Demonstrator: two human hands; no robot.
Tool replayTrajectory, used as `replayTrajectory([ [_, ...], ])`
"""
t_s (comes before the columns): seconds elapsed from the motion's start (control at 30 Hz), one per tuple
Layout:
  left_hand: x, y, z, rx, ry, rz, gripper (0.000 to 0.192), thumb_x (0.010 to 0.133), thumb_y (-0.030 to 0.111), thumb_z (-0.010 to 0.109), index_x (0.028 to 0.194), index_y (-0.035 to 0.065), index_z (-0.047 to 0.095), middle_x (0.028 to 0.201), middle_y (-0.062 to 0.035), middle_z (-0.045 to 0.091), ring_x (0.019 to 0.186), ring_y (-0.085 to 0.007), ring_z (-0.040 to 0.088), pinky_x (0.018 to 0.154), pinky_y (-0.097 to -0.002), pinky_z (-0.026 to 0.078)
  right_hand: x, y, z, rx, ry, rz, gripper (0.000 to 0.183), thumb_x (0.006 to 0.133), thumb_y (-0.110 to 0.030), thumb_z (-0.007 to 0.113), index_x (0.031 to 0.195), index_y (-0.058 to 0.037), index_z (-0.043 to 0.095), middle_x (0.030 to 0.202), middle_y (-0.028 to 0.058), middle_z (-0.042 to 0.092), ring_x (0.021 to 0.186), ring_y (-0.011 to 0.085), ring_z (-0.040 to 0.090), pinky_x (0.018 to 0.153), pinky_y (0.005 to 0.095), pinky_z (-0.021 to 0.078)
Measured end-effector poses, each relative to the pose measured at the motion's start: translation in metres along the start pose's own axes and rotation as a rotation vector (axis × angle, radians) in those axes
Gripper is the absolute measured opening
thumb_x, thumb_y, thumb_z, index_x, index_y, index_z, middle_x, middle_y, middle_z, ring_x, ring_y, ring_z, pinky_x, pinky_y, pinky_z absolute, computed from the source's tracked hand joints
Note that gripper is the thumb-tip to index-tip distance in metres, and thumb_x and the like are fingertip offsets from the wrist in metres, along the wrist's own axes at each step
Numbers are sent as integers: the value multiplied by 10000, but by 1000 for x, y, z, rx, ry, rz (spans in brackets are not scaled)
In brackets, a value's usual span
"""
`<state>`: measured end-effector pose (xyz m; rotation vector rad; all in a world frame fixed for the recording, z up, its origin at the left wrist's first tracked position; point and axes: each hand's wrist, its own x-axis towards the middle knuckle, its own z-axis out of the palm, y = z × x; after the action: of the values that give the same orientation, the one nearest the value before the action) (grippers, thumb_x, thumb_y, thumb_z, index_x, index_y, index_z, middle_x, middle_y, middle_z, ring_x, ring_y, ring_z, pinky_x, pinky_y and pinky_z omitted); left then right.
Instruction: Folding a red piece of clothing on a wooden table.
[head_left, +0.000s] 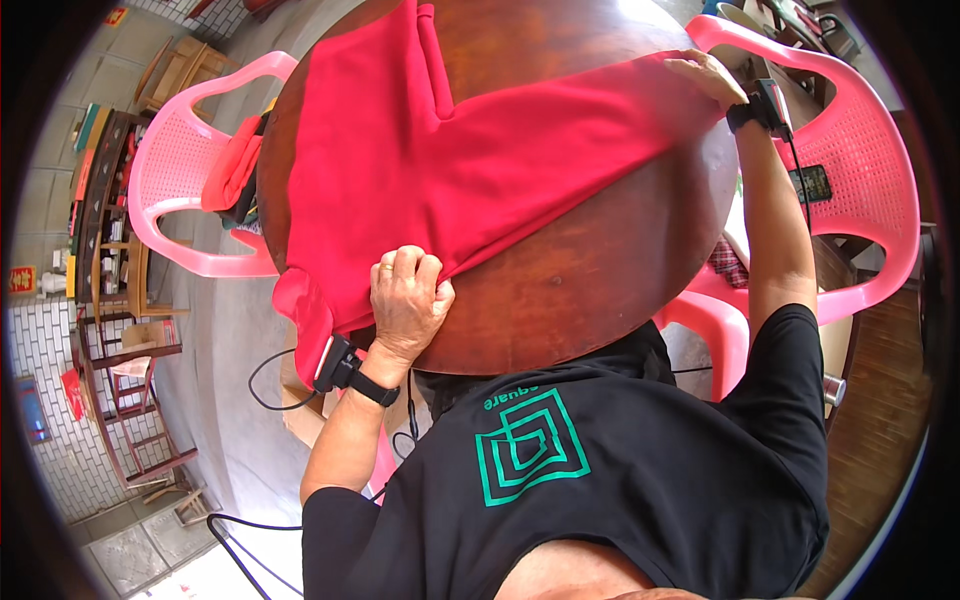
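Note:
A red long-sleeved garment (360, 172) lies spread over a round dark wooden table (585, 262). One sleeve stretches to the upper right, and a narrow strip of cloth stands out near the top. Part of the garment hangs over the table's lower left edge. My left hand (409, 300) is curled closed on the garment's near edge, with a ring on one finger. My right hand (705, 75) rests at the sleeve's far right end, its fingers extended over the cloth; whether it pinches the fabric cannot be told.
A pink plastic armchair (176, 157) at the left holds folded clothes (236, 169). Another pink chair (847, 165) at the right bears a dark device (810, 184) and checked cloth (729, 262). Cables hang from both wrist-worn devices. A cardboard box (296, 420) stands below the table's left edge.

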<state>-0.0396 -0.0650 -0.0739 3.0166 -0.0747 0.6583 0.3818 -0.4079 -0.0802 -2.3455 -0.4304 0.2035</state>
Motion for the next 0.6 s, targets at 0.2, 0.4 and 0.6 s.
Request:
replayTrajectory([
  [0.2,2,-1,2,16,-9,27,198,611,119,638,766,110,515,841,-55,468,809,-241,496,677,-378,400,16,2,11,-324,117,36,695,693,-575,665,1067,9,629,1017,183,655,938,266,630,838,348,470],
  [0.4,2,-1,-2,10,-45,-26,199,604,109,630,772,109,523,849,-57,486,799,-250,495,673,-387,392,1,-13,16,-211,126,15,564,781,-539,584,1045,-45,653,1018,195,655,963,311,623,863,380,454],
  [0.6,4,0,-3,-2,-61,-22,194,612,116,626,771,107,516,839,-59,468,810,-248,496,675,-386,400,-6,1,12,-421,221,7,456,807,-439,583,974,-21,653,1037,228,633,1014,332,600,861,410,447],
])
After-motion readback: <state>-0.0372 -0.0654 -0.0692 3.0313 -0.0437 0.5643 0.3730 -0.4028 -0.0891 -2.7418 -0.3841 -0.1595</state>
